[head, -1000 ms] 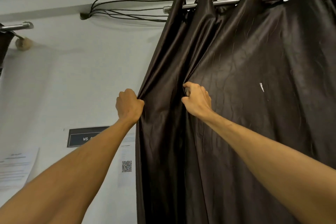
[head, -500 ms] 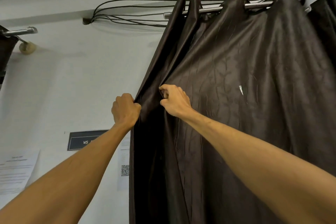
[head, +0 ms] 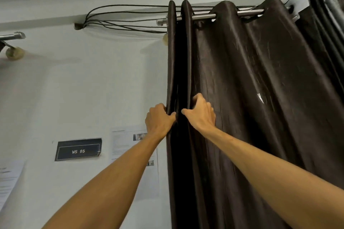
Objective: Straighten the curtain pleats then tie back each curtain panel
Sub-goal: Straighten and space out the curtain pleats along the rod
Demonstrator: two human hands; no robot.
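Dark brown satin, glossy and finely creased, makes up the curtain [head: 242, 83], which hangs by eyelets from a metal rod [head: 204, 17] high on the pale wall. A second ago its first two folds splayed apart under our hands. Now we have drawn them together, and they hang as two narrow rounded ridges, near upright and side by side, at the rod's left end.

Our left hand [head: 159, 120] is clenched round the outer edge fold. Our right hand [head: 201, 115] grasps the second fold just beside it, thumb in front and fingers curled over the ridge. The two hands nearly touch.

We judge that the first pleats are now set, while the wide, flatter sweep of cloth to the right is yet to be gathered. No tie-back shows, so tying seems some way off. The cloth looks thin and slippery, so the folds may slide open once let go.

A small pale mark [head: 260, 98] breaks the sheen. Black cords [head: 121, 16] loop along the wall, and a dark sign [head: 78, 149] reading WS 05 and printed sheets [head: 128, 145] hang left of the curtain.
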